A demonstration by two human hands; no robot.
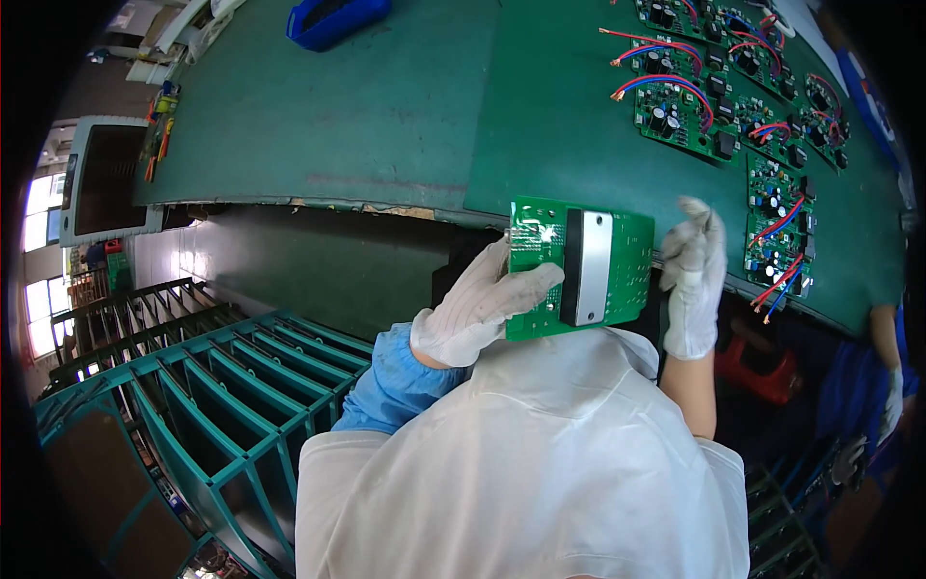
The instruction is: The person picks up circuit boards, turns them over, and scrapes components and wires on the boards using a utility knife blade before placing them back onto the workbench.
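My left hand (pixel 471 311), in a white glove and with a blue sleeve on the forearm, grips a green circuit board (pixel 631 265) by its left edge, thumb across the face. Solder points cover the side turned up. A silver metal plate (pixel 593 270) with a black strip beside it runs across the board's middle. My right hand (pixel 694 275), also gloved in white, is raised just right of the board, apart from it. Its fingers point up, slightly bent, and nothing shows in them. The board is held at the near edge of the green-topped table (pixel 386 125).
Several circuit boards (pixel 666 111) with red and blue wires lie at the table's far right. A blue bin (pixel 333 21) stands at the back. Teal racks (pixel 231 434) are at the lower left. Another person's gloved hand (pixel 892 405) shows at the right, near a red object (pixel 762 372) below the table.
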